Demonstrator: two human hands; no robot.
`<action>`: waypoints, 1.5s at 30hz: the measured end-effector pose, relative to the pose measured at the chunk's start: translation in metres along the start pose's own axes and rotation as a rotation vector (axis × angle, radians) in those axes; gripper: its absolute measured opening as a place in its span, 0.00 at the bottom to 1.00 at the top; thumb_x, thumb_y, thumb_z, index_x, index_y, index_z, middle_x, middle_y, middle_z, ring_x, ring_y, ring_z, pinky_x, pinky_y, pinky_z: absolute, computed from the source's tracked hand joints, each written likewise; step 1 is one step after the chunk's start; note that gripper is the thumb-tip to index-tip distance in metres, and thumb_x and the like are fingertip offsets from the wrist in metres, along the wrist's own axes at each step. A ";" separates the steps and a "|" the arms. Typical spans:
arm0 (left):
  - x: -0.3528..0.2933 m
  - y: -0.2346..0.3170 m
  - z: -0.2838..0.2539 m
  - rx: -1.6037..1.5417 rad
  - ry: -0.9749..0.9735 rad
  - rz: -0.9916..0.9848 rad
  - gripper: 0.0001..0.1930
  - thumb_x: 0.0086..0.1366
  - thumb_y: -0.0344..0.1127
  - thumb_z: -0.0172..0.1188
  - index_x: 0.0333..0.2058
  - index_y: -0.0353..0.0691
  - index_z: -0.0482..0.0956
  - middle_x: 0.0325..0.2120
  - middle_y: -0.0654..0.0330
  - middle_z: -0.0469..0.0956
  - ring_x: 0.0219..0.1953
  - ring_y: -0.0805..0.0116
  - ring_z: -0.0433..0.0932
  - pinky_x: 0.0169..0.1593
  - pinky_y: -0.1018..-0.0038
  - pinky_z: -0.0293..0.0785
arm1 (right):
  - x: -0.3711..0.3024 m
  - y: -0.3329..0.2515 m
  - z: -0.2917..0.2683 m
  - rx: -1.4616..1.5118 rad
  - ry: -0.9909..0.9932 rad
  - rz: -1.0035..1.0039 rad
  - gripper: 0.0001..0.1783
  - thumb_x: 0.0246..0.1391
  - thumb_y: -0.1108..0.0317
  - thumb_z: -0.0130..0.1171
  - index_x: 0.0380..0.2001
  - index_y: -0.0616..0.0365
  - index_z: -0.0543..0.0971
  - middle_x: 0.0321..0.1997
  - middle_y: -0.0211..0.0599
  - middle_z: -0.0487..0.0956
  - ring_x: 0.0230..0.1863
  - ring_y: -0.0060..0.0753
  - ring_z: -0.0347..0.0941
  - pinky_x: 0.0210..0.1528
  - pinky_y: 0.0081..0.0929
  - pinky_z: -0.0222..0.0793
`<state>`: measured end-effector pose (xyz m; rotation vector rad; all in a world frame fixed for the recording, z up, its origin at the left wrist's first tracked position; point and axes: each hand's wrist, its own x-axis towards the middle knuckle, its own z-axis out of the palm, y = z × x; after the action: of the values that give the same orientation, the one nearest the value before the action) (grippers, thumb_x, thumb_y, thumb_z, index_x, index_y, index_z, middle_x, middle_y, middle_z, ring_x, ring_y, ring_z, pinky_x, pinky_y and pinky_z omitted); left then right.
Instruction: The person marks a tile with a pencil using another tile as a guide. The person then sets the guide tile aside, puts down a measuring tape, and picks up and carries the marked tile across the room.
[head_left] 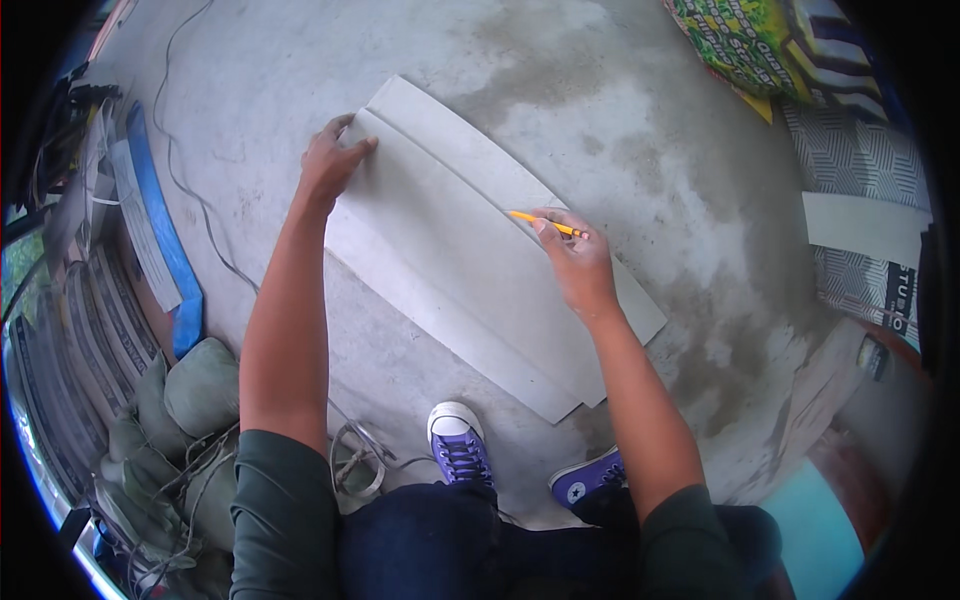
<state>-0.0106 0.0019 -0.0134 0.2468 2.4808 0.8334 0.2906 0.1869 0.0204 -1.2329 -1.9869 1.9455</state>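
- Pencil [545,222]: gripped between the right hand's [578,260] thumb and fingers, its long axis running roughly from 10 to 4 o'clock, tip toward 10.
- Tip: at or just beside the upper board's [450,240] long edge; actual contact is too fine to tell. The board reaches from there toward 10 and 8 o'clock.
- Upper board: lies over the lower board [450,135] on the floor [270,60], long axis from about 11 to 5 o'clock. Whether the lower layer is one piece, I cannot tell.
- Left hand [338,160]: open, thumb spread from the fingers, resting at the upper board's 11 o'clock end; the right hand is nearer the tip.
- Containers: a printed sack [740,50] at 1 o'clock, green sacks [203,388] at 8; contents hidden.
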 end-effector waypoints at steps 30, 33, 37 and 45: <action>-0.001 -0.001 0.000 -0.028 -0.006 0.051 0.36 0.59 0.44 0.68 0.64 0.38 0.67 0.54 0.40 0.73 0.51 0.53 0.78 0.53 0.63 0.76 | -0.007 -0.006 -0.010 -0.157 -0.052 -0.011 0.15 0.62 0.64 0.58 0.47 0.59 0.83 0.42 0.38 0.84 0.38 0.26 0.76 0.45 0.26 0.71; -0.001 -0.001 0.000 -0.033 0.002 0.055 0.36 0.59 0.44 0.68 0.64 0.38 0.67 0.53 0.40 0.74 0.50 0.54 0.78 0.52 0.63 0.76 | -0.003 0.007 -0.025 -0.160 -0.057 -0.022 0.14 0.60 0.64 0.58 0.45 0.60 0.84 0.40 0.37 0.83 0.38 0.26 0.76 0.44 0.26 0.71; -0.001 -0.003 -0.001 0.004 0.018 -0.013 0.35 0.57 0.49 0.68 0.63 0.49 0.71 0.59 0.44 0.69 0.60 0.47 0.69 0.61 0.58 0.70 | -0.005 0.003 -0.023 -0.108 0.000 0.009 0.14 0.59 0.65 0.58 0.44 0.61 0.84 0.34 0.33 0.81 0.34 0.21 0.73 0.39 0.23 0.69; -0.009 0.005 0.001 -0.025 0.022 -0.025 0.34 0.57 0.49 0.67 0.63 0.50 0.71 0.61 0.46 0.67 0.63 0.47 0.65 0.63 0.57 0.68 | 0.004 -0.002 0.007 -0.064 -0.032 0.020 0.15 0.60 0.65 0.58 0.46 0.60 0.84 0.23 0.22 0.72 0.24 0.13 0.61 0.28 0.17 0.60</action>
<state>-0.0027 0.0031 -0.0076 0.1981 2.4867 0.8602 0.2834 0.1842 0.0191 -1.2481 -2.0758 1.9373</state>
